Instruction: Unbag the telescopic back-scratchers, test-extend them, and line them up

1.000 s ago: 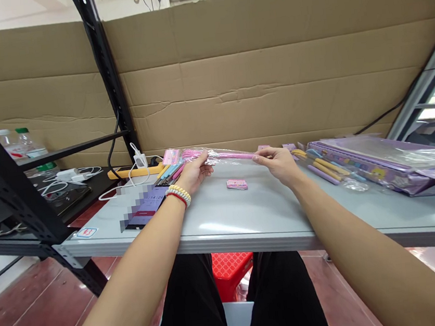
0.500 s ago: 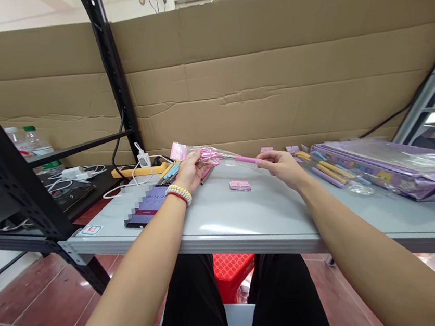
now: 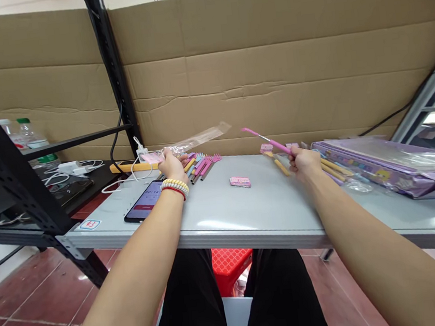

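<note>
My left hand [image 3: 173,168] is closed on a clear plastic bag [image 3: 203,136] with a pink header card, which sticks out to the right. In my right hand [image 3: 304,163] is a pink back scratcher [image 3: 279,146] with a metal shaft, its head pointing up and left, outside the bag. Beside my left hand lies a pile of back scratchers [image 3: 204,167] in pink, yellow, blue and grey. A small stack of pink cards [image 3: 240,182] lies on the table between my hands. Wrapped yellow and purple back scratchers [image 3: 335,168] lie beyond my right hand.
A phone [image 3: 142,204] lies by my left wrist on the grey table [image 3: 223,217]. A yellow power strip [image 3: 126,167] with white cables sits behind it. Purple packaging [image 3: 383,167] covers the right side. Cardboard [image 3: 269,63] walls the back; a black shelf post [image 3: 112,65] stands left.
The pink back scratcher has come out of the bag and moved right in my right hand. My left hand has shifted left with the bag, uncovering the pile.
</note>
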